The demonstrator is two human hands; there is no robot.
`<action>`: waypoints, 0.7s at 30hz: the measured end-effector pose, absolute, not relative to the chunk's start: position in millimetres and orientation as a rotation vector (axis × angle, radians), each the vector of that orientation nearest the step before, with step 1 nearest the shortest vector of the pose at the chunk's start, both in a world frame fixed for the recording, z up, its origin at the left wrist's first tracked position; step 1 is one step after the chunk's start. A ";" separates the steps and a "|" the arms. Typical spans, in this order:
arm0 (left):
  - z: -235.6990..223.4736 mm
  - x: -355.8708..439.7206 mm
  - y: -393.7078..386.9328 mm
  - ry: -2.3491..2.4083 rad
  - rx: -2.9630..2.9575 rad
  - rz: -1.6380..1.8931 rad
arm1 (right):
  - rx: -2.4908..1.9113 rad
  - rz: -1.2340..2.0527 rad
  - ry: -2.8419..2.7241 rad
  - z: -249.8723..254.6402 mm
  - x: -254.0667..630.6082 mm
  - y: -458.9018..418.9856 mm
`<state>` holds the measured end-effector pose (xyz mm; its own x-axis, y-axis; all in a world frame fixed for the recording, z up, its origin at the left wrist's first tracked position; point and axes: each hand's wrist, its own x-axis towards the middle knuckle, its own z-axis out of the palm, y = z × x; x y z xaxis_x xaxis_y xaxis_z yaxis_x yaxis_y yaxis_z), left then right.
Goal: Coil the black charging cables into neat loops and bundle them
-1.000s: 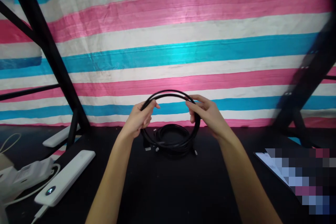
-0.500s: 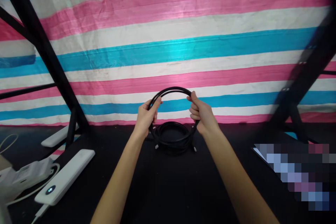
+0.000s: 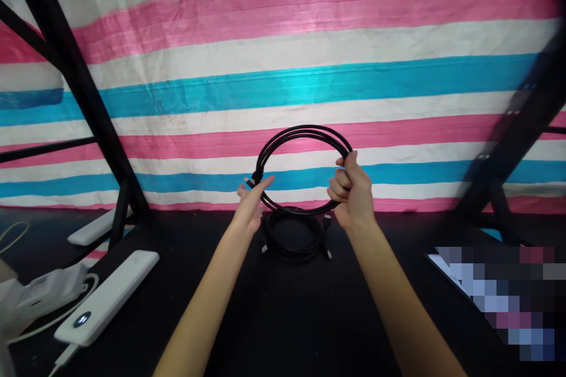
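Right hand (image 3: pixel 354 194) closed: fingers curled tight, thumb laid along the top, the right side of a black cable loop (image 3: pixel 262 159) firmly inside. Left hand (image 3: pixel 248 209) open at the loop's opposite side, thumb spread from the fingers and crossing in front of the strands. Dark plug ends (image 3: pixel 250 182) sit in that gap; we cannot tell whether the left fingers bear any weight. The loop hangs upright between the two hands, raised off the table (image 3: pixel 283 318).

Directly below the grip we note a second coil (image 3: pixel 294 251), also black, lying flat on the table, several metal-tipped ends poking out around it. The bottom of the held loop overlaps its far edge in our view. Well left of the grip: a white power bank (image 3: pixel 110 300) with a small lit display, a white cord (image 3: pixel 57 327), a pale adapter (image 3: pixel 48 291) and, farther back, another white bar (image 3: pixel 95 227). Well right of the grip: a flat screen (image 3: pixel 451 274), mostly masked by blocks.

Behind the grip, a creased, slightly shiny plastic sheet (image 3: pixel 309 85) striped pink, white and blue. Black frame bars (image 3: pixel 79 91) slant at either side. Cables smooth, round, several turns thick; table dark and flat; power bank long, with rounded corners.
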<state>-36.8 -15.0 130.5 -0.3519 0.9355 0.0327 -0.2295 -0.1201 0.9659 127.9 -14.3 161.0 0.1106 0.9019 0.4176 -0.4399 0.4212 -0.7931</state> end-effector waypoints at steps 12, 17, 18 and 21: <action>123.0 -36.6 -8.2 1.080 0.924 1.390 | -1.171 0.903 -1.426 138.6 145.7 10.8; 101.9 -49.1 1.5 1.357 1.169 1.073 | -1.550 0.868 -1.722 108.6 151.4 31.2; 95.3 -52.0 5.1 1.430 1.209 1.021 | -1.572 0.867 -1.733 101.1 150.3 36.1; 73.3 -61.1 18.4 1.643 1.305 0.913 | -1.640 0.850 -1.762 79.5 145.5 50.2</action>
